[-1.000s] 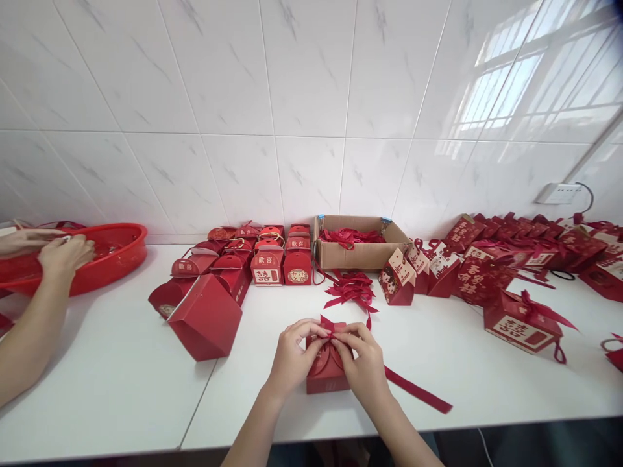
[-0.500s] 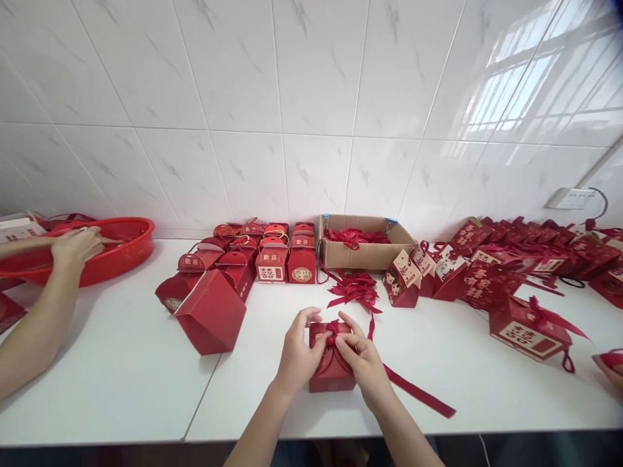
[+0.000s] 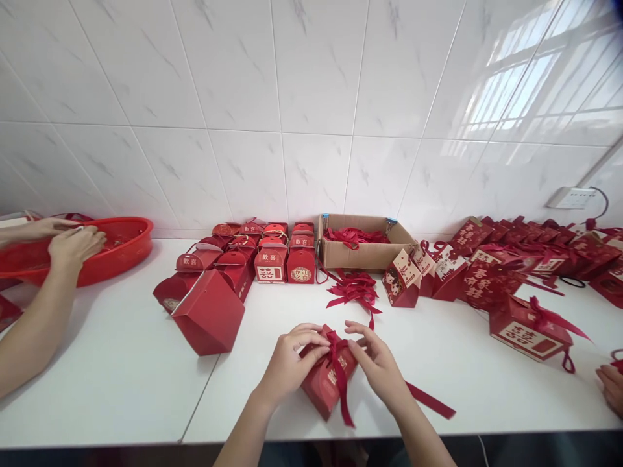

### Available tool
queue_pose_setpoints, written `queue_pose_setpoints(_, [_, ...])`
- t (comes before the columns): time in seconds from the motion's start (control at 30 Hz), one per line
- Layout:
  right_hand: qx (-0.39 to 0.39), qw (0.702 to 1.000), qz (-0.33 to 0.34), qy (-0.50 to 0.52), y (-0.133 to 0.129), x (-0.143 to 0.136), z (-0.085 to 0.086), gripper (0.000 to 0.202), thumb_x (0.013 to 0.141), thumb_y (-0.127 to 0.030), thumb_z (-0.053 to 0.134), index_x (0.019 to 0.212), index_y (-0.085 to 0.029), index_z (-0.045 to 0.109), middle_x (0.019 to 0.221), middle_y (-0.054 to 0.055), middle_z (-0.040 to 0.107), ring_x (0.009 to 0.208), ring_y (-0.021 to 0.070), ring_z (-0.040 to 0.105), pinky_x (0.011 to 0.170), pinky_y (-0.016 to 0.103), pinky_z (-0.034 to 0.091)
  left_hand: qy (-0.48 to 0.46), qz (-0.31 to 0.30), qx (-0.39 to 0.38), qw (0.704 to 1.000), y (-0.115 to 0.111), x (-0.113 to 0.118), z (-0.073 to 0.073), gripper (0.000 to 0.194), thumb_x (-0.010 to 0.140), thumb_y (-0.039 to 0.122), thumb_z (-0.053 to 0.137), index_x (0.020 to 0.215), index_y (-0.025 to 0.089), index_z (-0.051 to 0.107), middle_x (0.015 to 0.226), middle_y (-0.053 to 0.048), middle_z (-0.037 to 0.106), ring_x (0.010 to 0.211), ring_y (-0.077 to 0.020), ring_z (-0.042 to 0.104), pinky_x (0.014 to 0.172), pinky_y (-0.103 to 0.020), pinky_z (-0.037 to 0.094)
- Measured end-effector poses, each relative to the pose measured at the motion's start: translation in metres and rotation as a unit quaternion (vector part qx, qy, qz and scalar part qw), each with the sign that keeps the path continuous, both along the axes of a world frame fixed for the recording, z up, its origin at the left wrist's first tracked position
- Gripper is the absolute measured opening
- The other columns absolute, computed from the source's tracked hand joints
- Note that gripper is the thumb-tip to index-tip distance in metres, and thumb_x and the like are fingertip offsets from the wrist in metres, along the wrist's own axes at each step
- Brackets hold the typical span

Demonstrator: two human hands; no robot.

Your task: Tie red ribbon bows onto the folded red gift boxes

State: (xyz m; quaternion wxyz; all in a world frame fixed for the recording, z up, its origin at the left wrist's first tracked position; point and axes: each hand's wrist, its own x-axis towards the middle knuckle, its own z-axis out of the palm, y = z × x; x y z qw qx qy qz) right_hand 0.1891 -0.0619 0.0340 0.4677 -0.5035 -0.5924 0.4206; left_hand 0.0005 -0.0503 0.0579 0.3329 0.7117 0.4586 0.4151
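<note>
A small red gift box (image 3: 321, 387) stands turned at an angle on the table before me. Around its top runs a red ribbon (image 3: 344, 395), knotted there, with one tail hanging down the near side. At the knot's left, my left hand (image 3: 293, 358) pinches the ribbon between thumb and fingers, its lower edge against the box. My right hand (image 3: 377, 364) holds the ribbon on the other side with its thumb and a finger, the index finger raised. A loose ribbon strip (image 3: 431, 399) lies partly behind my right forearm.
Behind are a cardboard box (image 3: 365, 255) of ribbons and a ribbon pile (image 3: 355, 288). Red boxes (image 3: 211, 314) stand left; tied boxes (image 3: 530, 327) crowd the right. A co-worker's hands (image 3: 78, 250) are over a red basin (image 3: 141, 243); another person's hand (image 3: 610, 383) shows far right.
The gift box has turned at an angle, and a ribbon tail now hangs over its near side. My hands have drawn slightly apart. At left, the co-worker's second hand has moved.
</note>
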Motion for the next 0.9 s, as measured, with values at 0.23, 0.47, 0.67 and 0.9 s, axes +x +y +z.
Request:
queue_pose_setpoints(0.23, [0.064, 0.991, 0.036, -0.114, 0.006, 0.008, 0.012, 0.02, 0.083, -0.03, 0.058, 0.099, -0.02, 0.065, 0.082, 0.004, 0.069, 0.064, 0.0152, 0.056, 0.06, 0.028, 0.047, 0.081, -0.055, -0.007, 0.995, 0.001, -0.013, 0.017, 0.016, 0.084, 0.022, 0.059, 0.082, 0.027, 0.074, 0.095, -0.005, 0.071, 0.108, -0.0219, 0.059, 0.09, -0.032, 0.05])
queue_pose_setpoints(0.47, [-0.016, 0.983, 0.129, -0.128, 0.006, 0.018, 0.037, 0.033, 0.077, -0.044, 0.066, 0.1, -0.021, 0.065, 0.059, -0.001, 0.064, 0.049, 0.0127, 0.05, 0.047, 0.024, 0.039, 0.125, -0.104, 0.044, 0.986, 0.006, -0.014, 0.029, 0.016, 0.086, 0.022, 0.057, 0.085, 0.026, 0.072, 0.086, -0.005, 0.068, 0.095, -0.0206, 0.059, 0.084, -0.033, 0.049])
queue_pose_setpoints(0.67, [-0.008, 0.985, 0.16, -0.069, 0.027, 0.003, 0.04, 0.029, 0.075, -0.037, 0.067, 0.098, -0.019, 0.066, 0.078, 0.001, 0.067, 0.052, 0.0094, 0.049, 0.048, 0.022, 0.041, 0.132, -0.118, 0.04, 0.983, 0.008, -0.014, 0.033, 0.012, 0.084, 0.026, 0.06, 0.084, 0.025, 0.072, 0.086, -0.005, 0.067, 0.087, -0.0198, 0.059, 0.081, -0.032, 0.049])
queue_pose_setpoints(0.9, [0.092, 0.972, 0.2, -0.084, 0.019, 0.003, 0.044, 0.011, 0.084, -0.02, 0.056, 0.091, -0.021, 0.064, 0.081, 0.001, 0.063, 0.07, 0.0136, 0.057, 0.063, 0.025, 0.046, 0.174, -0.124, 0.051, 0.976, 0.01, -0.015, 0.041, 0.012, 0.084, 0.024, 0.06, 0.085, 0.027, 0.072, 0.081, -0.002, 0.07, 0.085, -0.0196, 0.06, 0.083, -0.031, 0.046])
